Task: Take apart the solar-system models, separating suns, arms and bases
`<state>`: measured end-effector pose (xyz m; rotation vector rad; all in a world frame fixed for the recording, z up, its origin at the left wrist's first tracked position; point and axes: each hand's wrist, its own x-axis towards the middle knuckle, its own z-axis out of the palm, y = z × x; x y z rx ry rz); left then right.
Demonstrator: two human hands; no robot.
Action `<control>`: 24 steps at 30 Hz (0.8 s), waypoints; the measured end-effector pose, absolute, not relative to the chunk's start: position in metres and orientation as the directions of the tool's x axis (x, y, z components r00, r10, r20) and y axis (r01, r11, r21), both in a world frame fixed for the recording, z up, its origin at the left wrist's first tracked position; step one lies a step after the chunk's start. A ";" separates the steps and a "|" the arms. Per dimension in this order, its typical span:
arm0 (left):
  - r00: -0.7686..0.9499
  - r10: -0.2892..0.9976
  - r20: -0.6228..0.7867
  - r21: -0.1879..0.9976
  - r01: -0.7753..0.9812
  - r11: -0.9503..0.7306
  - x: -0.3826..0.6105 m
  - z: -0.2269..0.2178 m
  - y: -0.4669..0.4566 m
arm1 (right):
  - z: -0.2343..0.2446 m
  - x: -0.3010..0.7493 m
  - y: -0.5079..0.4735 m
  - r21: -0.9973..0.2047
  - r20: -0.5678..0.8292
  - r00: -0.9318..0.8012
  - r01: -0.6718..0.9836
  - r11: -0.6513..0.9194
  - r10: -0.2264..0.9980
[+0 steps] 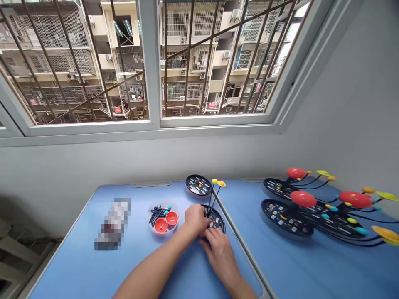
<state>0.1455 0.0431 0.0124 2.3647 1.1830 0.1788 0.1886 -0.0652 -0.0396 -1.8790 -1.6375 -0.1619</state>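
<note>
A blue table (67, 261) is made of two panels split by a grey metal strip (240, 236). On the left panel lie a pixelated object (112, 224), a clear round dish (162, 219) holding red domes (162, 225) and black pieces (156, 214), and a black disc (198, 185) near the far edge. A second black disc (216, 218) with thin stems (211, 195) sits beside the strip. The right panel carries three black discs (286, 218) topped with red balls (303, 198) and coloured arms (386, 234).
</note>
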 end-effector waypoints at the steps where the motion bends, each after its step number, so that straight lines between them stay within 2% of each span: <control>1: 0.619 0.780 -0.092 0.477 0.715 -0.511 0.146 0.012 0.043 | -0.040 0.189 -0.064 -0.379 0.476 0.228 0.925 -0.036 0.849; 7: 0.623 0.782 -0.022 0.497 0.686 -0.532 0.146 0.024 0.037 | -0.042 0.191 -0.060 -0.403 0.468 0.279 0.912 -0.078 0.838; 13: 0.599 0.787 0.148 0.748 0.453 -0.485 0.138 0.052 0.032 | -0.045 0.193 -0.057 -0.438 0.481 0.289 0.897 -0.058 0.828; 15: 0.590 0.792 0.158 0.826 0.360 -0.433 0.132 0.061 0.030 | -0.043 0.194 -0.057 -0.490 0.475 0.303 0.871 -0.037 0.826; 17: 0.580 0.801 0.152 0.877 0.294 -0.380 0.121 0.068 0.025 | -0.037 0.193 -0.058 -0.592 0.453 0.333 0.806 0.000 0.827; 19: 0.566 0.811 0.148 0.894 0.275 -0.355 0.105 0.070 0.018 | -0.026 0.192 -0.062 -0.755 0.385 0.419 0.656 0.019 0.822; 21: 0.549 0.824 0.141 0.889 0.296 -0.350 0.086 0.065 0.010 | -0.013 0.189 -0.066 -0.921 0.251 0.521 0.387 0.036 0.816; 22: 0.542 0.830 0.133 0.886 0.309 -0.344 0.076 0.061 0.005 | -0.006 0.187 -0.067 -0.975 0.167 0.552 0.217 0.053 0.817; 24: 0.534 0.838 0.110 0.887 0.328 -0.325 0.056 0.051 -0.005 | 0.007 0.182 -0.068 -0.988 0.013 0.539 -0.125 0.095 0.842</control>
